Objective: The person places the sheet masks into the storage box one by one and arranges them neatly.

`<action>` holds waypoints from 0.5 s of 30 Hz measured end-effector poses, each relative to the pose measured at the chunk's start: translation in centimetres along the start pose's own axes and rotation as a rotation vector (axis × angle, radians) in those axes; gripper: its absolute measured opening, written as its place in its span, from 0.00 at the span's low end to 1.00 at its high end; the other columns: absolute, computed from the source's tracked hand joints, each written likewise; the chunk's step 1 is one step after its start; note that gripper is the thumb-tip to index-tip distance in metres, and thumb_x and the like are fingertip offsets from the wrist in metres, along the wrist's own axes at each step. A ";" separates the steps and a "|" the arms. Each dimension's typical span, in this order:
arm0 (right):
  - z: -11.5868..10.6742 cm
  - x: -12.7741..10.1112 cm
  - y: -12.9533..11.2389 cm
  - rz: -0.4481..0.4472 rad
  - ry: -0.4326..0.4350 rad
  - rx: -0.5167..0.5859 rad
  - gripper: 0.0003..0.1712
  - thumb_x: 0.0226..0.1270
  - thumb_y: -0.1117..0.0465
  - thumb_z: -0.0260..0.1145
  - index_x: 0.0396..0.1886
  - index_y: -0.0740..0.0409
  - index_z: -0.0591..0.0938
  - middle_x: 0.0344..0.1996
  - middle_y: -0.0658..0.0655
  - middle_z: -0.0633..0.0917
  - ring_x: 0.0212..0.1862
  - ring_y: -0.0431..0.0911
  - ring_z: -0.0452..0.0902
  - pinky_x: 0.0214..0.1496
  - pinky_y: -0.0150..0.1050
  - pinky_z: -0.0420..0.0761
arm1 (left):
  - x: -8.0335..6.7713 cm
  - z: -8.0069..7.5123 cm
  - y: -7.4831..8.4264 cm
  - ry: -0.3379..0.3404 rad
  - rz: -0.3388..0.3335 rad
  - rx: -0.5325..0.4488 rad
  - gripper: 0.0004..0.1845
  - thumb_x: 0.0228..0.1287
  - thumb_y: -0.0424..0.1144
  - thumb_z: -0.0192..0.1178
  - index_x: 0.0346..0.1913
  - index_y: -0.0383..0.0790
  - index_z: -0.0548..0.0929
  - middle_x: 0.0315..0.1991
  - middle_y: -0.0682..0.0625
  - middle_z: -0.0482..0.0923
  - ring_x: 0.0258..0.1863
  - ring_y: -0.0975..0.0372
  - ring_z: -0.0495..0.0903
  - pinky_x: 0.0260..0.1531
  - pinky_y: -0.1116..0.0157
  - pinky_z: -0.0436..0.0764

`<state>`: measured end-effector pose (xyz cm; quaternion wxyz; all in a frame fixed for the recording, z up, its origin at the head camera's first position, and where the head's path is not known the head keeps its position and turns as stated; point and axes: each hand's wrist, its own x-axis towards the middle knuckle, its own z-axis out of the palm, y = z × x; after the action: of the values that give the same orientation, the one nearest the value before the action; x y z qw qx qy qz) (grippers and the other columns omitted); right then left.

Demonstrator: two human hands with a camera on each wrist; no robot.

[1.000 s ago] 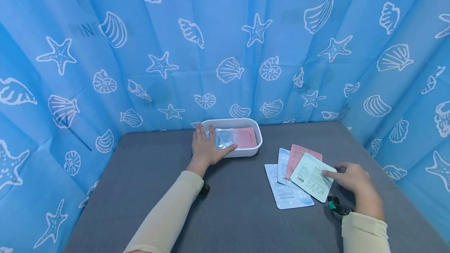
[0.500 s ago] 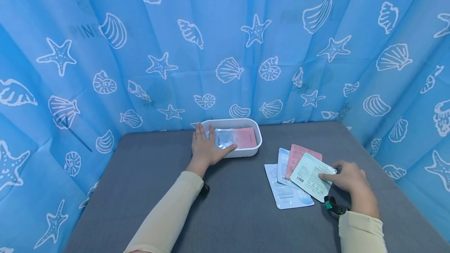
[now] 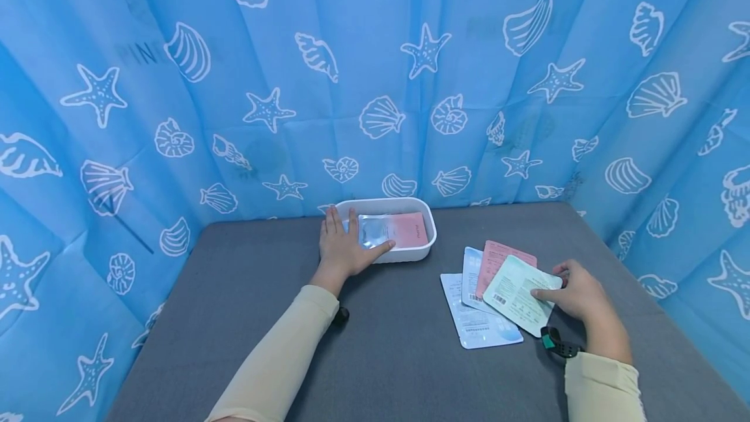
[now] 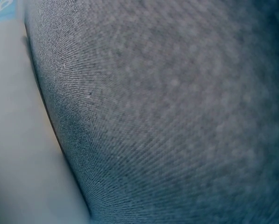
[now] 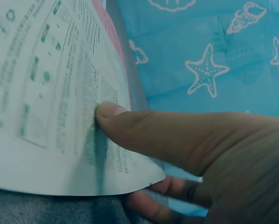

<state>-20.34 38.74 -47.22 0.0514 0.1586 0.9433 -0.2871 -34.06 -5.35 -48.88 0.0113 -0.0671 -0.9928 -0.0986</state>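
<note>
My right hand [image 3: 583,293] pinches the right edge of a pale green face mask sachet [image 3: 518,292]. In the right wrist view the thumb [image 5: 130,126] lies on the printed face of the sachet [image 5: 50,107], with fingers [image 5: 151,205] below its edge. That sachet tops a fanned group: a pink sachet [image 3: 498,258], a light blue one [image 3: 473,262] and a larger pale blue one [image 3: 477,331]. My left hand [image 3: 342,246] rests with spread fingers over the left end of a white plastic box [image 3: 410,254], its thumb along the front rim. A silver-and-pink sachet [image 3: 410,230] lies inside.
The grey cloth-covered table [image 3: 246,292] ends at the back against a blue shell-print curtain [image 3: 351,83], which also hangs along both sides. In the left wrist view the white box wall [image 4: 27,130] rises beside the grey cloth [image 4: 167,112].
My right hand has shifted slightly left, its thumb farther onto the green sachet and its forefinger drawn up at the edge. The left hand and the box have stayed put.
</note>
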 end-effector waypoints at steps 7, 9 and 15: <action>-0.1 0.2 0.0 -0.061 0.023 0.061 0.36 0.66 0.51 0.77 0.60 0.70 0.72 0.56 0.79 0.74 0.50 0.67 0.72 0.47 0.57 0.76 | 0.0 -0.1 0.0 -0.004 0.000 0.009 0.73 0.50 0.94 0.39 0.88 0.46 0.40 0.87 0.33 0.30 0.88 0.41 0.32 0.85 0.43 0.45; -0.1 0.1 -0.1 -0.073 0.022 0.085 0.34 0.67 0.51 0.77 0.58 0.69 0.74 0.57 0.79 0.74 0.51 0.67 0.72 0.46 0.55 0.76 | 0.0 -0.1 0.0 -0.007 -0.001 0.011 0.73 0.50 0.94 0.39 0.88 0.46 0.40 0.87 0.33 0.30 0.88 0.41 0.31 0.85 0.43 0.45; 0.1 -0.1 0.0 -0.125 0.038 0.165 0.33 0.69 0.49 0.76 0.60 0.69 0.77 0.55 0.76 0.80 0.47 0.59 0.79 0.39 0.42 0.77 | 0.0 0.0 0.0 0.004 0.002 0.013 0.73 0.50 0.94 0.39 0.88 0.46 0.41 0.87 0.33 0.30 0.88 0.41 0.32 0.85 0.43 0.45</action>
<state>-20.27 38.67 -47.31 0.0024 0.1086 0.9252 -0.3637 -34.05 -5.34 -48.86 0.0138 -0.0678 -0.9933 -0.0921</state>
